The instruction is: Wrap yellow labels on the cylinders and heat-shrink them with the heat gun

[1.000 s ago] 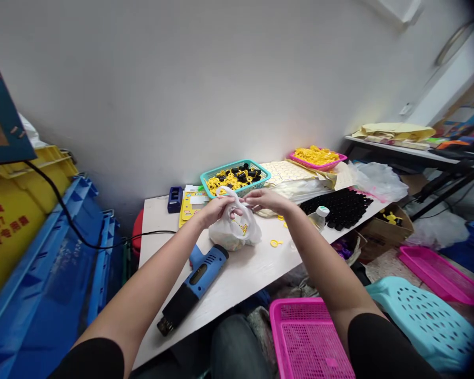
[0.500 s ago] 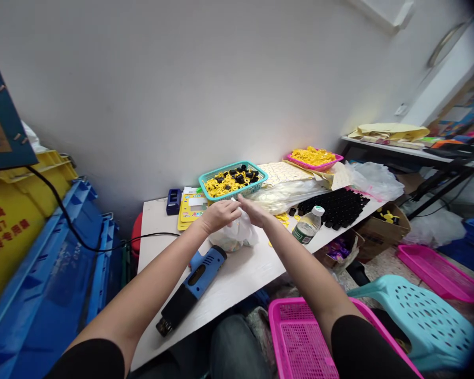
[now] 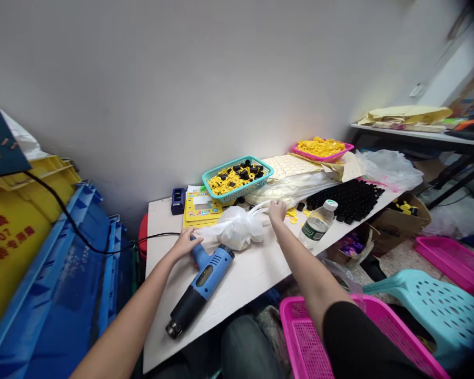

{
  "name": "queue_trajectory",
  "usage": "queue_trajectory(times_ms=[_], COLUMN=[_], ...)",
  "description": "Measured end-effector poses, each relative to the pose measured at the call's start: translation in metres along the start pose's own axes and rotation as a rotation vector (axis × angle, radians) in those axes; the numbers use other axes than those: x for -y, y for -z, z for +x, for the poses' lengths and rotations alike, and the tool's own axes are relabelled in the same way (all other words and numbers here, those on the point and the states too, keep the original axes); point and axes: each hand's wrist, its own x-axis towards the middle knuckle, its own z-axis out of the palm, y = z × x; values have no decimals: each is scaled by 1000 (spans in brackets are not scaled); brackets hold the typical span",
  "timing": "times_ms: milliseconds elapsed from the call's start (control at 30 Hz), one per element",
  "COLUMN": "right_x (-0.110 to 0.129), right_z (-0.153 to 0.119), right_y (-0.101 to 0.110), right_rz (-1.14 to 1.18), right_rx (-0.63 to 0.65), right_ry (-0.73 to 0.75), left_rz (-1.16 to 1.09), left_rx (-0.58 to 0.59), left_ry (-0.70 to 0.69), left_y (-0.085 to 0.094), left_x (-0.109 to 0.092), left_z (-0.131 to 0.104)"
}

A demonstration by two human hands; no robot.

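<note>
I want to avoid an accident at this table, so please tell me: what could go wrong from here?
The white plastic bag is stretched between the left hand and right hand, so it might tear. The right forearm is close to the plastic bottle, which could be knocked over. The left hand is beside the heat gun and might nudge it toward the nearby table edge.

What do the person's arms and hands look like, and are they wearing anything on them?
The left hand and right hand are bare: no gloves. Both forearms are uncovered, with no watch or bracelet showing. A plain black sleeve covers the right upper arm. No left sleeve shows.
</note>
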Motion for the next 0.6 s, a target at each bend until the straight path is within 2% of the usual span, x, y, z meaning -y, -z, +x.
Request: queue_trajectory(times_ms=[100, 167, 233, 300, 467, 533, 600], right_x=[8, 12, 13, 10, 4, 8, 18], right_z=[-33, -54, -62, -53, 2, 14, 13], right_y=[-28, -45, -56, -61, -59, -58, -60], right_rz=[-199, -297, -396, -499, -676, -700, -687], right_rx=[192, 378, 481, 486, 382, 383, 394], right_ry=[209, 395, 500, 507, 362, 315, 316], left_rz=[-87, -136, -192, -272, -531, -635, -746], left_rx=[-60, -144, -210, -230, -194, -192, -177], left_ry=[67, 155, 270, 377, 551, 588, 608], left_y=[15, 24, 27, 24, 8, 10, 18], left_x=[0, -2, -2, -1, 0, -4, -11], left_z=[26, 45, 64, 81, 114, 125, 136])
